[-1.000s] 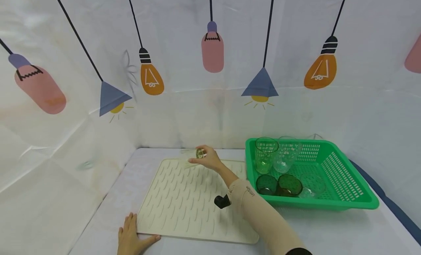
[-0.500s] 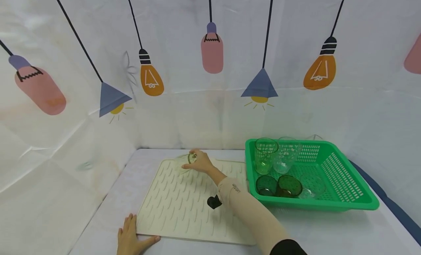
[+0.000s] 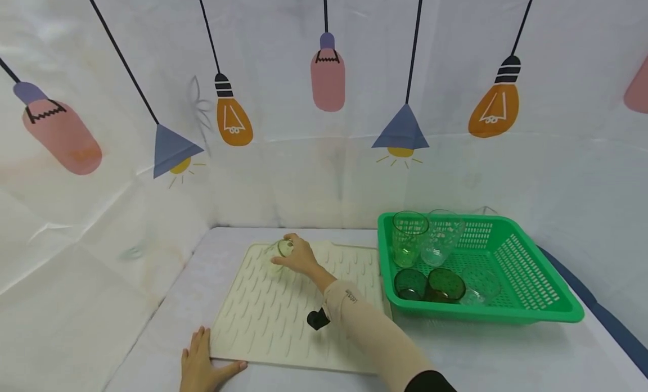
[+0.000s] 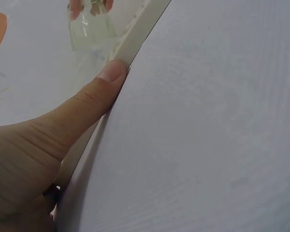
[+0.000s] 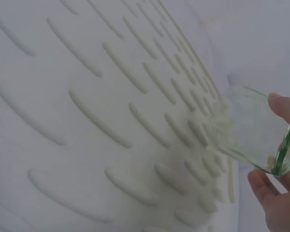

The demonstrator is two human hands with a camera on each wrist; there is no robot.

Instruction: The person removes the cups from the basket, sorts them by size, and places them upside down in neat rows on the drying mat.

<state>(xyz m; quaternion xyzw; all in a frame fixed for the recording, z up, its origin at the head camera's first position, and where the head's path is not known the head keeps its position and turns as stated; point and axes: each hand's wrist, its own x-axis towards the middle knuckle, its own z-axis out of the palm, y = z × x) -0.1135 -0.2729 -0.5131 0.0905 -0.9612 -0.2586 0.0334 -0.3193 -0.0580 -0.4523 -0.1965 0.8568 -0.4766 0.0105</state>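
My right hand (image 3: pixel 300 258) grips a pale clear drinking glass (image 5: pixel 246 123) by its thick green-tinted base, with fingers and thumb on opposite sides. The glass tilts with its mouth toward the cream drying mat (image 3: pixel 288 324), close over the far left part of its ridges. At the mat's near left corner lies my left hand (image 3: pixel 203 365), fingers spread along the left side. In the left wrist view its thumb (image 4: pixel 89 99) rests along the mat's front edge, and the glass shows upside down beyond it.
A green plastic basket (image 3: pixel 506 313) stands right of the mat. It holds a green tumbler (image 3: pixel 406 248), a clear tumbler (image 3: pixel 439 246), two dark green glasses and a low clear glass (image 3: pixel 480 285). A white sheet printed with lamps (image 3: pixel 324 178) hangs behind the table.
My right hand has carried the glass left and slightly nearer over the mat, tipping its mouth downward. The left hand has stayed at the corner, and the basket has not moved.
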